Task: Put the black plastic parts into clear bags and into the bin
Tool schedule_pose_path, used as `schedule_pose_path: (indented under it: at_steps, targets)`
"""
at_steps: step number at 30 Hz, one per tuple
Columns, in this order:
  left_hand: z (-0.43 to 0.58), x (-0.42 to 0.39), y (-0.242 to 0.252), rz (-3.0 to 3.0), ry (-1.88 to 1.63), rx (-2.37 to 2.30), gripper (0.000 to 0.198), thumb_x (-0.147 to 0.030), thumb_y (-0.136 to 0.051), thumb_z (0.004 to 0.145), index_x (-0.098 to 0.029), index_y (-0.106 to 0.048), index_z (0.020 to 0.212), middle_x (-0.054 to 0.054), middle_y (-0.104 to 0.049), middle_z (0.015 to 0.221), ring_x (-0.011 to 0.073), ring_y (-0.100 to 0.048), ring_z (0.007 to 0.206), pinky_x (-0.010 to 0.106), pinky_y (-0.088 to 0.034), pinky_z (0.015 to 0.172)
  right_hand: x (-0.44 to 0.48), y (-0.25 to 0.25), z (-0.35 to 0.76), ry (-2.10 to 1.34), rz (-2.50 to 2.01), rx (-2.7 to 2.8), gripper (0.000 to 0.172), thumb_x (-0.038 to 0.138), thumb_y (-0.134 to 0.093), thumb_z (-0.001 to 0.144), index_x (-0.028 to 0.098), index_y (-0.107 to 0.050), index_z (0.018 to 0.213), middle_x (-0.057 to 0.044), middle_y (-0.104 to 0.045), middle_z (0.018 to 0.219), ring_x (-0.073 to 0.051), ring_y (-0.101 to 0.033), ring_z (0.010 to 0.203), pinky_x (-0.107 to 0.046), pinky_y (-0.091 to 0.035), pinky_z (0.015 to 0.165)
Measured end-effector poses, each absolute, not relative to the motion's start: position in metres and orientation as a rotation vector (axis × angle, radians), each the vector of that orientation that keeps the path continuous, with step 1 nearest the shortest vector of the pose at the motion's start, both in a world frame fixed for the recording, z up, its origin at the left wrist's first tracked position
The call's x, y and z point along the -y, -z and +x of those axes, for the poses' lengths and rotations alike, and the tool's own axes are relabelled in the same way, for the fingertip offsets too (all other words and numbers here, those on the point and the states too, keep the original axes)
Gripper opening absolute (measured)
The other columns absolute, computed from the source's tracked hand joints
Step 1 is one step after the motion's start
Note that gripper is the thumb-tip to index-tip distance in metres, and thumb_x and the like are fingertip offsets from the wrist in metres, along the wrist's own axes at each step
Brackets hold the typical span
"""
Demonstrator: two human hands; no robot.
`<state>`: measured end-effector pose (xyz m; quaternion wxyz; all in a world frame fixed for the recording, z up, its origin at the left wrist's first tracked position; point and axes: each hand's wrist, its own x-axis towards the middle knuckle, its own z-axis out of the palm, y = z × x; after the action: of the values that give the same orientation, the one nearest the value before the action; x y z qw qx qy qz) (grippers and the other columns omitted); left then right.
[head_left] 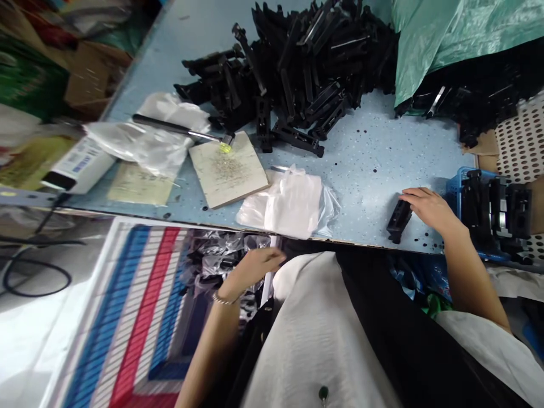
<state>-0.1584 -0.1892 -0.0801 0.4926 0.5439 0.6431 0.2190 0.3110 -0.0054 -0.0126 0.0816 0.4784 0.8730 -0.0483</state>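
Observation:
My right hand (431,209) is at the right part of the table, its fingers closed over the upper end of a small black plastic part (399,221). That part is tilted near the table's front edge. My left hand (257,263) is off the table, just in front of its edge and over a striped crate; its fingers are loosely stretched and I see nothing in them. A stack of clear plastic bags (293,204) lies on the table beyond my left hand. Farther back is a large heap of similar black plastic parts (297,68).
A screwdriver (161,123) rests across plastic wrap and a worn board (227,170). At right, a blue basket (454,190) holds black parts, below a green plastic sheet (467,39). The striped crate (140,311) with bagged pieces stands below the table's left side.

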Motion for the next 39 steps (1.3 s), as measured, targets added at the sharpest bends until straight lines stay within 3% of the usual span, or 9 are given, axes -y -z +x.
schedule_pose_path:
  at_steps: [3, 5, 10, 13, 15, 21, 30, 35, 39]
  targets:
    - [-0.089, 0.137, 0.061, 1.623, -0.813, -1.387, 0.023, -0.037, -0.060, 0.094, -0.022, -0.073, 0.105, 0.011, -0.073, 0.106, 0.0208, -0.071, 0.089, 0.033, -0.057, 0.083, 0.004, 0.010, 0.306, 0.316, 1.568, -2.580, 0.032, 0.027, -0.051, 0.095, 0.024, -0.071, 0.120, -0.010, -0.072, 0.119, -0.030, -0.066, 0.109, -0.044, -0.052, 0.092]
    - [-0.051, 0.106, 0.063, 1.773, -0.857, -1.572, 0.018, -0.029, -0.068, 0.089, -0.016, -0.070, 0.101, 0.017, -0.067, 0.117, 0.0263, -0.067, 0.100, 0.040, -0.056, 0.090, 0.007, 0.012, 0.294, 0.561, 1.721, -2.527, 0.028, 0.035, -0.053, 0.095, 0.023, -0.072, 0.111, -0.010, -0.075, 0.106, -0.028, -0.068, 0.097, -0.041, -0.053, 0.085]
    - [-0.042, 0.069, 0.087, 1.600, -0.894, -1.666, 0.012, -0.017, -0.062, 0.088, -0.019, -0.065, 0.076, 0.008, -0.067, 0.086, 0.0214, -0.066, 0.086, 0.034, -0.053, 0.081, 0.032, 0.032, 0.235, 1.896, 2.127, -2.182, 0.027, 0.044, -0.063, 0.089, 0.021, -0.073, 0.099, -0.006, -0.076, 0.088, -0.022, -0.068, 0.080, -0.034, -0.054, 0.073]
    - [-0.060, 0.067, 0.090, 1.208, -1.002, -1.490, 0.009, -0.027, -0.069, 0.081, -0.019, -0.067, 0.077, 0.002, -0.066, 0.074, 0.0157, -0.061, 0.069, 0.029, -0.049, 0.068, 0.046, 0.046, 0.186, 2.759, 1.898, -1.652, 0.033, 0.049, -0.077, 0.079, 0.021, -0.073, 0.096, -0.005, -0.076, 0.086, -0.020, -0.069, 0.077, -0.033, -0.055, 0.069]
    - [-0.065, 0.068, 0.087, 1.037, -1.011, -1.415, 0.014, -0.029, -0.074, 0.073, -0.018, -0.067, 0.078, 0.000, -0.065, 0.072, 0.0140, -0.058, 0.064, 0.027, -0.046, 0.062, 0.050, 0.053, 0.152, 2.999, 1.684, -1.439, 0.036, 0.047, -0.084, 0.072, 0.020, -0.074, 0.092, -0.004, -0.075, 0.084, -0.019, -0.069, 0.076, -0.031, -0.055, 0.068]
    - [-0.074, 0.072, 0.077, 0.869, -1.184, -1.465, 0.017, -0.028, -0.071, 0.066, -0.019, -0.057, 0.071, -0.002, -0.061, 0.069, 0.0119, -0.055, 0.061, 0.025, -0.044, 0.060, 0.034, 0.064, 0.110, 3.069, 1.732, -1.395, 0.035, 0.042, -0.090, 0.062, 0.018, -0.074, 0.082, -0.001, -0.075, 0.079, -0.013, -0.065, 0.072, -0.024, -0.051, 0.066]
    - [-0.066, 0.082, 0.072, 0.992, -1.249, -1.491, 0.035, -0.029, -0.078, 0.067, -0.023, -0.045, 0.080, -0.004, -0.060, 0.072, 0.0114, -0.058, 0.064, 0.025, -0.046, 0.061, 0.048, 0.053, 0.148, 3.139, 1.707, -1.306, 0.028, 0.042, -0.084, 0.072, 0.020, -0.077, 0.088, -0.004, -0.077, 0.089, -0.019, -0.071, 0.086, -0.032, -0.055, 0.078]
    - [-0.052, 0.081, 0.078, 1.128, -1.174, -1.461, 0.028, -0.020, -0.074, 0.070, -0.022, -0.047, 0.078, -0.006, -0.054, 0.068, 0.0101, -0.051, 0.060, 0.024, -0.043, 0.058, 0.058, 0.058, 0.133, 3.089, 1.803, -1.329, 0.026, 0.038, -0.086, 0.067, 0.019, -0.076, 0.082, -0.001, -0.075, 0.079, -0.014, -0.065, 0.071, -0.026, -0.050, 0.067]
    - [-0.066, 0.082, 0.073, 1.436, -1.202, -1.417, 0.007, -0.014, -0.060, 0.082, -0.020, -0.059, 0.078, 0.002, -0.062, 0.082, 0.0150, -0.061, 0.079, 0.029, -0.051, 0.074, 0.054, 0.054, 0.149, 3.049, 1.967, -1.343, 0.023, 0.040, -0.083, 0.069, 0.022, -0.076, 0.082, -0.001, -0.076, 0.081, -0.018, -0.067, 0.080, -0.029, -0.052, 0.072]
